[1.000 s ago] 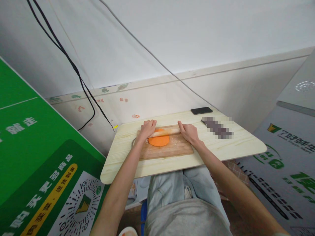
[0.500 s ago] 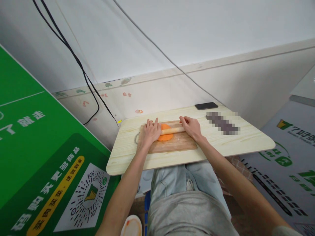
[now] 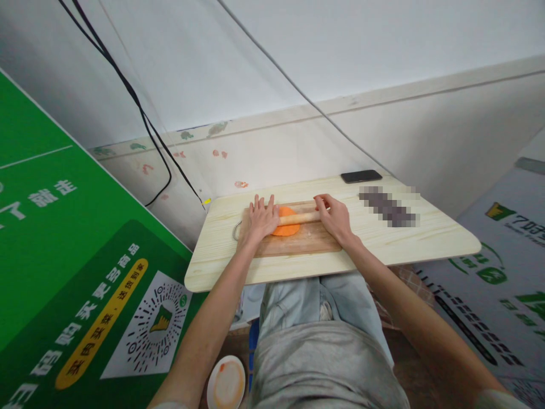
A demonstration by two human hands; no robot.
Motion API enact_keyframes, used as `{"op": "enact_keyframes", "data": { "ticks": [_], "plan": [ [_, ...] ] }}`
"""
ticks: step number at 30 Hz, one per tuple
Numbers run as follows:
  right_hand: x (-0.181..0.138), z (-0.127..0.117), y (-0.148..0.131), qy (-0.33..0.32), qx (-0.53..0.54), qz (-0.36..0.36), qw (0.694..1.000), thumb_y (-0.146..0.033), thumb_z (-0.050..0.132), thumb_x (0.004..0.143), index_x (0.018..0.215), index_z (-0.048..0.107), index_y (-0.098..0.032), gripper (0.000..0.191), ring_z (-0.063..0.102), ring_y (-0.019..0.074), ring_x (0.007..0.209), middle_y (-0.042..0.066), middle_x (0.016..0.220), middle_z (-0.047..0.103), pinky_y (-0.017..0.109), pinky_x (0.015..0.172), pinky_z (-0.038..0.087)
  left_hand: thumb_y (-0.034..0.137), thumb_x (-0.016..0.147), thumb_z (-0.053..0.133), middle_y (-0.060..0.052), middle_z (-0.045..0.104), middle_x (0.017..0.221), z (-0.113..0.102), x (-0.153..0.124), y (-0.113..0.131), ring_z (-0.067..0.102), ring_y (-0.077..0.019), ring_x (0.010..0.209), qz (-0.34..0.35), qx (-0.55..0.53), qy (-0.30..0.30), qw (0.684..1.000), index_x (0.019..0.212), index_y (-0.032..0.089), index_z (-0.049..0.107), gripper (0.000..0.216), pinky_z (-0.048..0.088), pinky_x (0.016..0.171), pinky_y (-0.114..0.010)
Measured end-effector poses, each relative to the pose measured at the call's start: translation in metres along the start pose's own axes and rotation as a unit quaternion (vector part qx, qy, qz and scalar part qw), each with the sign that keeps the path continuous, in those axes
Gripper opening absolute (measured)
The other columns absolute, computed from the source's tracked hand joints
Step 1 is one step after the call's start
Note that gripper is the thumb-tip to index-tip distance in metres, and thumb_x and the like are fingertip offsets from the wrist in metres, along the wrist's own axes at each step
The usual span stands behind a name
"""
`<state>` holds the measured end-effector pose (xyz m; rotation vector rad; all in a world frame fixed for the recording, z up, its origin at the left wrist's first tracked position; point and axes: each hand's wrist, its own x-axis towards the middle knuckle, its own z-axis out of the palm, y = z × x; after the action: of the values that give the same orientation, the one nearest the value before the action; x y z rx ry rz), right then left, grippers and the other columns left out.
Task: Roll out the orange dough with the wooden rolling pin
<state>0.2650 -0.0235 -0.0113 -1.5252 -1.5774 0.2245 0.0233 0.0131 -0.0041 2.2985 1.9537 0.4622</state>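
Observation:
A flat round of orange dough (image 3: 286, 228) lies on a brown wooden cutting board (image 3: 306, 241), which rests on a pale wooden table (image 3: 417, 241). A wooden rolling pin (image 3: 299, 217) lies across the dough. My left hand (image 3: 261, 219) presses flat on the pin's left end, fingers stretched out. Over the pin's right end lies my right hand (image 3: 335, 217), fingers slightly curled on it.
A black phone (image 3: 361, 176) lies at the table's far edge and a blurred dark object (image 3: 388, 207) to the right of the board. Green printed boards (image 3: 63, 267) stand on the left, a printed box (image 3: 502, 272) on the right. Cables (image 3: 140, 113) hang along the wall. A small plate (image 3: 226, 384) sits on the floor.
The rolling pin has moved away from me over the dough and back a little, both hands riding on it. My fingers have flattened from curled to stretched. The camera has tilted slightly.

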Motion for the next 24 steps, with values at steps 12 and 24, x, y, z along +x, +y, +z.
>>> {"op": "enact_keyframes", "data": {
  "ticks": [12, 24],
  "plan": [
    [0.001, 0.01, 0.009, -0.013, 0.035, -0.057, 0.998, -0.049, 0.042, 0.11, 0.126, 0.071, -0.02, 0.045, 0.07, 0.029, 0.11, 0.015, 0.119, 0.078, 0.043, 0.103, 0.052, 0.051, 0.112, 0.026, -0.017, 0.031, 0.182, 0.009, 0.054, -0.007, 0.017, -0.0368, 0.173, -0.046, -0.054, -0.064, 0.995, 0.177, 0.017, 0.03, 0.073, 0.019, 0.138, -0.063],
    [-0.002, 0.002, -0.004, -0.044, -0.029, -0.011, 0.999, -0.045, 0.041, 0.11, 0.093, 0.079, -0.022, 0.048, 0.073, 0.0244, 0.085, 0.008, 0.091, 0.082, 0.033, 0.079, 0.047, 0.054, 0.114, 0.019, -0.018, 0.054, 0.169, -0.002, -0.025, 0.008, 0.032, -0.0381, 0.167, 0.018, -0.009, 0.002, 1.0, 0.171, 0.022, 0.043, 0.07, 0.03, 0.133, -0.058]
  ]
}}
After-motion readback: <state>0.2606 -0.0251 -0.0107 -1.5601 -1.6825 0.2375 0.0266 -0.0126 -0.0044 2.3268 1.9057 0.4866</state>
